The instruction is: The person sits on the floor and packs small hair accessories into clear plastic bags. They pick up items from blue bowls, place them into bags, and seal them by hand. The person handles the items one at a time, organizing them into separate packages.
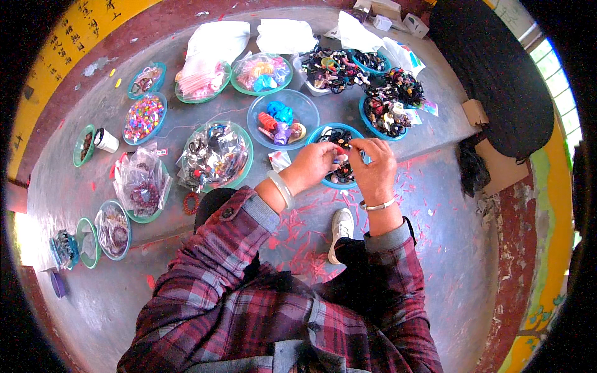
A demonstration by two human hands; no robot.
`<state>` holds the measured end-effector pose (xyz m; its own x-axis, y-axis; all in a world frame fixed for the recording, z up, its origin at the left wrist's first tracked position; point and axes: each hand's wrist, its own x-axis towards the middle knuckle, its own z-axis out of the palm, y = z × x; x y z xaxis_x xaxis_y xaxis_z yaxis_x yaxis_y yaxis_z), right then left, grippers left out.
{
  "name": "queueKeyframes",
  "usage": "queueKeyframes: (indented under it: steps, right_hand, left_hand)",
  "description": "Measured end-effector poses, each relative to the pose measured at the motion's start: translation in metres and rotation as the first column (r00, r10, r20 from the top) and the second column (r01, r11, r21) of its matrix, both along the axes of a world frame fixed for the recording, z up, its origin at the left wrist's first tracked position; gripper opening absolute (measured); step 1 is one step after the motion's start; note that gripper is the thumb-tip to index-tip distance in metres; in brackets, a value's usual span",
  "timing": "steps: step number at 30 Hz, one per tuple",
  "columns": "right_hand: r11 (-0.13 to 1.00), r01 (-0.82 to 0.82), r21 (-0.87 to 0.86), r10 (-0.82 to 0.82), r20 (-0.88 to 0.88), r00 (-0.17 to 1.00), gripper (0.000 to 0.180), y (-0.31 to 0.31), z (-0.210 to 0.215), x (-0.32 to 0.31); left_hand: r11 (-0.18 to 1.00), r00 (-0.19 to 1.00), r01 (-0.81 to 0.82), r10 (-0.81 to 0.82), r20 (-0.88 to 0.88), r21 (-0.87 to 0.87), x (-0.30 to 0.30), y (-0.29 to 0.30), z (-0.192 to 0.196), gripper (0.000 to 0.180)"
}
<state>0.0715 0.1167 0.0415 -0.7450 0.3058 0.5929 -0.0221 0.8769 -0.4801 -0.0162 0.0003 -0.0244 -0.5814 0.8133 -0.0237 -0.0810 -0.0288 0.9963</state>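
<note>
My left hand and my right hand meet over a blue bowl of dark hair ties at the edge of a low grey platform. Between the fingertips of both hands is a small red and white trinket. Each wrist carries a pale bangle. My sleeves are red plaid. Just behind the blue bowl stands a clear bowl with blue, red and purple ornaments.
Many shallow bowls of beads, bracelets and hair ties cover the platform, with plastic bags and small boxes at the back. A white cup stands at left. My white shoe rests on the red-littered floor. A dark mat lies at right.
</note>
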Motion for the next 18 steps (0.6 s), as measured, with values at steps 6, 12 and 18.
queueKeyframes:
  steps: [6,12,18]
  right_hand:
    - [0.99,-0.012,0.14,0.0,0.084,0.996,0.008,-0.01,-0.003,0.0]
    - [0.98,0.007,0.197,-0.032,0.121,0.992,0.008,-0.009,-0.007,0.0]
    - [0.943,0.02,0.332,-0.08,0.166,0.983,0.007,-0.016,-0.002,0.002]
  left_hand:
    - [0.999,0.901,-0.041,0.028,-0.433,-0.022,-0.002,0.001,-0.003,0.019]
    - [0.995,0.885,-0.083,0.05,-0.463,-0.052,0.001,0.0,0.006,0.019]
    - [0.995,0.856,-0.079,0.04,-0.515,-0.054,0.003,-0.001,0.01,0.019]
